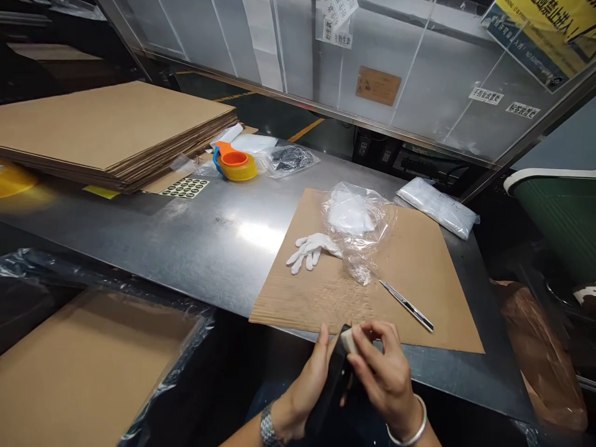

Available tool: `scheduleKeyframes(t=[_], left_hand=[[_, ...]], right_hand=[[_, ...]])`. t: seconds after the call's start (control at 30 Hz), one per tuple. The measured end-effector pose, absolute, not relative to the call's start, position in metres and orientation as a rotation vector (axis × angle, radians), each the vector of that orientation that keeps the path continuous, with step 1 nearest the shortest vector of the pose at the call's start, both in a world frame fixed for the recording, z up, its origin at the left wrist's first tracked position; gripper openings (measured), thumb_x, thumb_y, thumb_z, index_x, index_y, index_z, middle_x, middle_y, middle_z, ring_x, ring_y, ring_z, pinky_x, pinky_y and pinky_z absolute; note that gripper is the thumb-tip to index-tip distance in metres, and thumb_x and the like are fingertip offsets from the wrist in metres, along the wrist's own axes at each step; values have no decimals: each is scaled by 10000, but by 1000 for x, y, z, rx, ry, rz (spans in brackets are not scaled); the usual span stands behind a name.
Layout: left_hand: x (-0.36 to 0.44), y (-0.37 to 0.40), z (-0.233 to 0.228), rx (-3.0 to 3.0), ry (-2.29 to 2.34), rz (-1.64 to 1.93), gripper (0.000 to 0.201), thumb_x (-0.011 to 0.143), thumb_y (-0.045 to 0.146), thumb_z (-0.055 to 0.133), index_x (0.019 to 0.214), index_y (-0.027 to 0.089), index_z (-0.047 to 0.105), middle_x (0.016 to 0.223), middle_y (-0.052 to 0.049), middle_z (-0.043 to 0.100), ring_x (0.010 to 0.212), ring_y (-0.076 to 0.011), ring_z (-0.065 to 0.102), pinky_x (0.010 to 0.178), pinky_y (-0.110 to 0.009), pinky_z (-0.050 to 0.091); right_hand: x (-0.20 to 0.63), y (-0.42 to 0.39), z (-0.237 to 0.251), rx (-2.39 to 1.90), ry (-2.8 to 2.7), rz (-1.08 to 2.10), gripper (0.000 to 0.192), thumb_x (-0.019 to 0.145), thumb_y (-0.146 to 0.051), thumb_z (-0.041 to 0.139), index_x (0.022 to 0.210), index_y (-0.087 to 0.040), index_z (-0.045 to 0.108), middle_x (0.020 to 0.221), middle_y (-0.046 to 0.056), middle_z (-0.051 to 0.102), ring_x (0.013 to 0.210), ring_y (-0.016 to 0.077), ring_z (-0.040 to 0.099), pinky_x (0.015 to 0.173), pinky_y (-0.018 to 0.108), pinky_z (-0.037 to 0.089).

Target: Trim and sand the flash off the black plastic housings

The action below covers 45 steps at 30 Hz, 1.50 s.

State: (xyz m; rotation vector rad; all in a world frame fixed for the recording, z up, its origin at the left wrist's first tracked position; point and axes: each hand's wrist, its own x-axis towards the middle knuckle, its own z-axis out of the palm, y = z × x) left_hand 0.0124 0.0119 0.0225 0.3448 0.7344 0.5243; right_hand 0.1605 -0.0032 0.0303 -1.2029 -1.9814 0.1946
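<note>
At 6 o'clock of the view, below the near table edge, both hands meet on 1 dark flat object (331, 385). Left hand (305, 388) is curled around its lower part from the 9 o'clock side, fingers closed on it, thumb up along the edge; a metal watch (267, 428) sits on that wrist. Right hand (384, 375) comes in from 3 o'clock, fingers bent and pinched over a small pale piece (348, 340) at the object's top end; whether that piece is part of the dark object or separate, cannot tell. A silver bangle (414, 428) is on the right wrist.

At 12 o'clock from the hands, a cardboard sheet (419, 292) lies flat on the metal table (195, 242). On the sheet: a slim utility knife (406, 304) at 1 o'clock from the hands, lying diagonally, apart from them; a white glove (311, 249) at 11 o'clock; a crumpled clear plastic bag (359, 230) touching the glove's wrist end.

At 2 o'clock, off the sheet's far corner, a sealed white packet (437, 206). At 10 o'clock, far side of the table: an orange and yellow tape dispenser (235, 162), a bag with dark contents (288, 159) just beside it, a sheet of round black stickers (185, 187), and a stack of flat cardboard (112, 127). At 8 o'clock, below the table, a brown board under plastic wrap (88, 366)
</note>
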Motion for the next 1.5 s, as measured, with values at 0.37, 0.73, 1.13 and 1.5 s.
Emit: scheduleKeyframes(t=[0.37, 0.73, 1.13, 1.5], left_hand=[[19, 22, 4, 63, 644, 460, 699, 838, 625, 273, 1314, 138, 430, 679, -46, 658, 603, -162, 617, 617, -252, 441], [24, 23, 11, -288, 428, 468, 377, 806, 531, 480, 899, 189, 608, 646, -9, 559, 549, -131, 548, 535, -250, 445], [7, 30, 26, -494, 467, 544, 442, 883, 491, 336, 740, 115, 518, 659, -20, 485, 552, -72, 510, 473, -142, 462], [1, 17, 53, 394, 853, 870, 257, 695, 185, 693, 929, 183, 588, 820, -10, 638, 794, -158, 608, 766, -272, 484]], right_hand=[[114, -37, 40, -1249, -2221, 23, 222, 781, -121, 475, 931, -67, 630, 821, 151, 568, 715, 210, 500, 552, 336, 494], [120, -64, 10, -1373, -1788, 54, 433, 781, -71, 525, 1205, -161, 531, 1019, 130, 510, 901, 224, 535, 693, 371, 517], [140, -69, -10, -1281, -1891, -219, 312, 788, -206, 589, 1095, -263, 600, 881, 53, 569, 795, 189, 595, 614, 313, 540], [310, 46, -20, -2000, -1431, -256, 537, 806, -555, 449, 879, -75, 679, 825, 147, 538, 826, 277, 503, 775, 493, 407]])
